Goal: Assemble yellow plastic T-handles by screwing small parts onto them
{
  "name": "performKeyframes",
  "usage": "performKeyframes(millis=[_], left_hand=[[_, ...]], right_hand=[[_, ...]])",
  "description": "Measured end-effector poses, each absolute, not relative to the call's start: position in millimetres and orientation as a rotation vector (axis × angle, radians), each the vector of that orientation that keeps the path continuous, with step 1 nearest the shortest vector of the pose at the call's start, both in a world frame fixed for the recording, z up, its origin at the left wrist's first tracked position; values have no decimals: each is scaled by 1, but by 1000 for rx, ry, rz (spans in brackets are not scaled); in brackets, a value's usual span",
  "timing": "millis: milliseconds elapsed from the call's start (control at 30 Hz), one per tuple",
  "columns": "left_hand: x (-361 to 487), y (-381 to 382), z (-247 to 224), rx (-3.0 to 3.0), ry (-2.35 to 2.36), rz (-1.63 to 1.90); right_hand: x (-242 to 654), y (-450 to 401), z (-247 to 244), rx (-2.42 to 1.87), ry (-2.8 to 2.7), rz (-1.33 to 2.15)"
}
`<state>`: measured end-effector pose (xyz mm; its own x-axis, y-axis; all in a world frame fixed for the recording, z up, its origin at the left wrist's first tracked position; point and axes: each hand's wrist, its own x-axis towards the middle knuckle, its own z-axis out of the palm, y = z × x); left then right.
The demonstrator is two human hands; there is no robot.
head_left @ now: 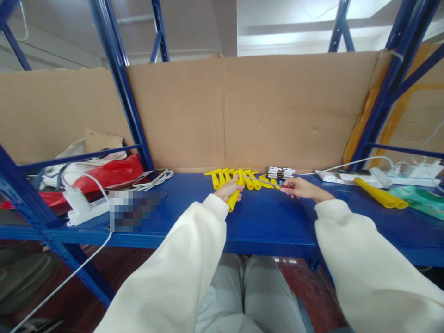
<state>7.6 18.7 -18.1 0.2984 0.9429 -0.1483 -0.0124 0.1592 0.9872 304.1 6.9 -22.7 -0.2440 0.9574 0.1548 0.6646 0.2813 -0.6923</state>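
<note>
1. The cardboard panel (277, 111) stands upright behind the yellow row, wider than anything below it.
2. The blue shelf (270, 224) lies under the yellow row and extends well past it on both sides.
3. The red bag (118, 173) lies well to the left of the yellow row, with the white power strip (92, 212) nearer the person.
4. The yellow row (222, 179) itself is a line of tapered pieces near the foot of the cardboard.
5. The green packet (419, 199) is far to the right of the row, beside two loose yellow tubes (378, 194).
6. The left hand (229, 188), just in front of the row, grasps a yellow cone (233, 202), wide end toward the person.
7. The right hand (299, 188), just right of the row, grips a slim metal tool (265, 181) by its red end; the tool points left to the cone's narrow end. Whether they touch, I cannot tell.
8. The phone (155, 176) lies left of the row, near coiled white cable.
9. The small white stack (280, 172) sits at the row's right end.
</note>
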Motion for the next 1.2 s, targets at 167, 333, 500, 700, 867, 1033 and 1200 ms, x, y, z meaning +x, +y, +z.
performKeyframes(millis=[167,333,500,700,867,1033,1200], left_hand=[[8,18,-17,1192,1052,899],[9,13,-14,1182,1058,893],[11,8,-10,1185,1077,876],[12,6,-9,1191,1073,873],[12,8,-11,1184,1079,891],[12,9,-11,1188,1065,882],[12,6,-10,1177,1070,897]], right_hand=[[304,7,-21,-1467,-2002,679],[302,8,-27,-1424,-1903,678],[302,6,-26,-1451,-1919,687],[304,6,-22,-1460,-2015,690],[304,9,-25,-1421,-1982,671],[302,9,-28,-1365,-1920,659],[304,9,-25,-1347,-2000,655]])
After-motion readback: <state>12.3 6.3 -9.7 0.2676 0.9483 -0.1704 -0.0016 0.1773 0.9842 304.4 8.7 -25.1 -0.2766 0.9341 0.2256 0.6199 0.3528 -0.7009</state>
